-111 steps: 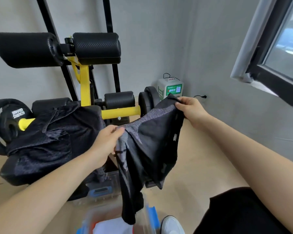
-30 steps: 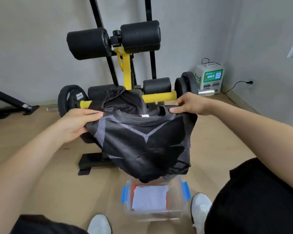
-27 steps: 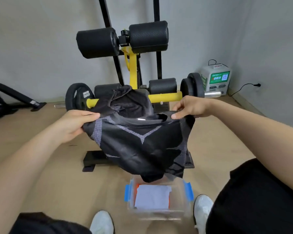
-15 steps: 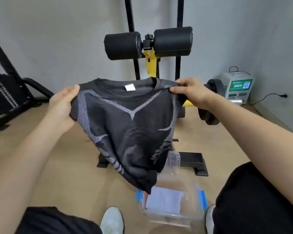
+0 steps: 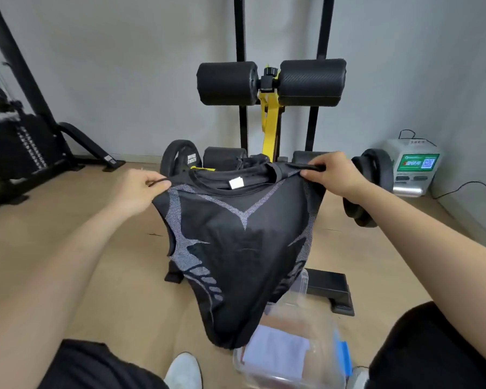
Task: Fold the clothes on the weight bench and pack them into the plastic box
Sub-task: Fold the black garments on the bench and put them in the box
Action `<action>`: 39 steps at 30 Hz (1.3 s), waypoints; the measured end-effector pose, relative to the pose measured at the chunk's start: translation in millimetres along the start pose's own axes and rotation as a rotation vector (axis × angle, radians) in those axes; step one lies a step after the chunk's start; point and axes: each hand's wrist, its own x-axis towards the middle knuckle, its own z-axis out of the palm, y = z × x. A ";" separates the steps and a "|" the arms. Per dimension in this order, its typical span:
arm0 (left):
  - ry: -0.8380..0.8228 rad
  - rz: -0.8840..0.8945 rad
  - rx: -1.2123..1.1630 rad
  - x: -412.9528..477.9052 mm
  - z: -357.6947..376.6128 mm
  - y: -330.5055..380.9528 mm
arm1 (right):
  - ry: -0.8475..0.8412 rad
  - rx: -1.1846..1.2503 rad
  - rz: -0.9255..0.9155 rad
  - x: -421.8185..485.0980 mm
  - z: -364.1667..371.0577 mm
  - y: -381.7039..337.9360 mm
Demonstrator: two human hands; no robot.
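Two hands hold one black sleeveless top point(image 5: 242, 248) spread in the air in front of the weight bench point(image 5: 270, 82). The left hand point(image 5: 136, 189) pinches one shoulder strap between thumb and curled fingers, and the right hand point(image 5: 334, 175) pinches the other strap the same way.

The top is a thin, stretchy knit. It is matte black with speckled grey bands that meet in a Y on the chest and edge both armholes. A small white label point(image 5: 235, 183) shows inside the neck.

Its long axis runs roughly vertical. The neckline is up, about level with the bench's lower rollers, and the hem hangs down, narrowing to a rounded, bunched end. The patterned side faces the person.

That lower end hangs just over the plastic box point(image 5: 331, 327), which stands on the floor in front of the bench's black base. The box is clear and round-cornered with a blue latch, and it is blurred. Inside lies a flat, pale folded piece point(image 5: 275, 352).

The bench has fat black cylindrical rollers and a yellow metal post. A crumpled dark garment point(image 5: 247, 161) lies on it, just behind the top's neckline.
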 end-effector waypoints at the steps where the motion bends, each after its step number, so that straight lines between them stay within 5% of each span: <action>1: 0.046 -0.002 -0.001 2.7 0.1 1.6 | 0.036 0.053 0.006 1.0 -1.6 0.4; 6: 0.212 -0.055 -0.106 22.7 9.0 13.7 | 0.185 0.209 0.029 14.0 -4.3 -3.9; 10: 0.048 -0.286 -0.476 32.0 33.2 15.8 | 0.050 0.182 0.167 23.9 8.9 6.9; 14: 0.021 -0.373 -0.574 47.4 54.9 2.1 | -0.012 0.199 0.259 37.8 19.5 21.4; 24: 0.113 -0.316 -0.617 143.9 62.7 11.9 | 0.141 0.301 0.263 128.6 5.8 19.2; 32: 0.163 -0.305 -0.561 246.1 88.6 -3.3 | 0.156 0.615 0.402 221.8 22.7 28.4; 39: 0.259 -0.211 -0.466 287.3 110.7 -24.0 | 0.235 0.496 0.313 268.0 45.5 55.8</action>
